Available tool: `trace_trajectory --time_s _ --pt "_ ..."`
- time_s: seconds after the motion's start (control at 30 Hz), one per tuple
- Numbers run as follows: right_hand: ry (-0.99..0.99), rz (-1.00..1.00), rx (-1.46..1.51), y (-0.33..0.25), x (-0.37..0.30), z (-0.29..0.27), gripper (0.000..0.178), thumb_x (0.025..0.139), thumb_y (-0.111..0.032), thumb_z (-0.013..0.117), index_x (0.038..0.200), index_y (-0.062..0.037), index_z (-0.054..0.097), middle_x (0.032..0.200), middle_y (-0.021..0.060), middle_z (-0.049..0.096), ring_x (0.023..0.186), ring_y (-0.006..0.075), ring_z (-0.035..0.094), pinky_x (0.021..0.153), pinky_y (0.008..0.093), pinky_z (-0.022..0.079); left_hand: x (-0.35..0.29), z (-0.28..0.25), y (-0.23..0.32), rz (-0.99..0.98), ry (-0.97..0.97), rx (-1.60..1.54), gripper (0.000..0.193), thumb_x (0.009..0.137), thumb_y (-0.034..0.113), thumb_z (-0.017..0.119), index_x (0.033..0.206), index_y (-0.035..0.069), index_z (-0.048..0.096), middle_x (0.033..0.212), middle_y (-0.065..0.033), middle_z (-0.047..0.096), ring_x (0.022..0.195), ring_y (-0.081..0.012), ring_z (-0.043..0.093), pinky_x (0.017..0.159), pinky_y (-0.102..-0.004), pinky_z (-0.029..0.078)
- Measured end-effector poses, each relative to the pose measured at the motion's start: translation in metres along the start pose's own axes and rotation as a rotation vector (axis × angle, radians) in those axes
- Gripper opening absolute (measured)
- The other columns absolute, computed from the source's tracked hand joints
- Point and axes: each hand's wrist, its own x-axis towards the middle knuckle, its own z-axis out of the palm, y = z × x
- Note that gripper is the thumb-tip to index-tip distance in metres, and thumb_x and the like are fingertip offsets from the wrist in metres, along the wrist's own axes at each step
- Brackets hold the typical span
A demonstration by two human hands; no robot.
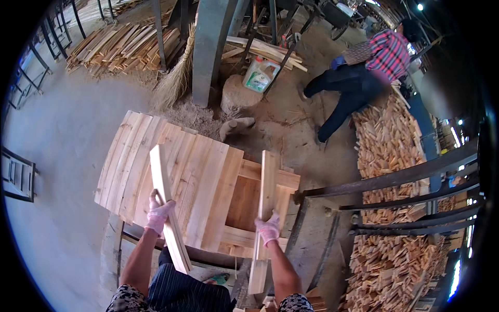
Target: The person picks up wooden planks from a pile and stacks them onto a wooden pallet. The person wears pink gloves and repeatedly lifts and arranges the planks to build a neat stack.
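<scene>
My left hand (159,212), in a pinkish-white glove, is closed around a pale wooden slat (165,187) held slantwise over the boards. My right hand (268,229), gloved alike, grips a second wooden slat (267,182) that stands nearly lengthwise in view, its lower end past the near edge. Beneath both lies a layer of wooden boards (200,182) set side by side on a bench. Right of the layer, between my hands, a gap shows a darker brown board (243,204) and crosswise wooden strips (283,179).
Dark metal bars (390,174) jut in from the right. Beyond them lie heaps of short wood pieces (390,145). A co-worker in a checked shirt (387,54) bends at the far right. Ahead stand a grey post (210,57), a straw broom (179,73) and a plastic jug (261,75).
</scene>
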Motion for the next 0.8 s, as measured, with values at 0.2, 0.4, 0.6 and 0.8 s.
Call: trace_trajectory --time_s 0.2,0.4,0.6,0.8 --pt "-0.176 -0.365 0.000 0.004 -0.080 -0.035 0.099 0.069 -0.023 0.090 0.149 0.0021 0.037 0.140 0.0241 0.050 0.132 0.0347 0.051 0.112 0.0403 0.043 -0.111 -0.045 -0.022 -0.221 -0.320 -0.935 0.053 0.090 0.035 0.075 0.130 0.006 0.056 0.102 -0.0128 0.066 0.091 -0.0287 0.067 0.079 -0.0451 0.060" --pt "-0.433 -0.526 -0.302 -0.122 -0.144 -0.005 0.106 0.066 -0.020 0.092 0.154 -0.0044 0.035 0.141 0.0260 0.050 0.130 0.0432 0.051 0.114 0.0454 0.041 -0.151 -0.072 -0.051 -0.251 -0.093 -1.122 0.055 0.091 0.025 0.075 0.136 0.017 0.044 0.105 -0.0079 0.061 0.092 -0.0241 0.065 0.078 -0.0444 0.060" --pt "-0.587 -0.638 -0.569 -0.196 -0.124 0.063 0.106 0.067 -0.034 0.089 0.156 -0.0141 0.033 0.137 0.0232 0.054 0.128 0.0423 0.052 0.108 0.0538 0.043 -0.130 -0.124 -0.111 -0.394 -0.006 -1.215 0.077 0.085 0.009 0.076 0.145 0.024 0.030 0.109 -0.0060 0.058 0.094 -0.0228 0.064 0.078 -0.0437 0.059" --pt "-0.587 -0.880 -0.621 -0.310 -0.041 0.164 0.108 0.071 -0.038 0.085 0.160 -0.0200 0.026 0.145 0.0247 0.049 0.130 0.0450 0.051 0.110 0.0564 0.041 -0.098 -0.167 -0.087 -0.607 0.251 -1.111 0.084 0.083 0.007 0.075 0.148 0.022 0.023 0.106 -0.0100 0.059 0.090 -0.0270 0.067 0.077 -0.0495 0.060"
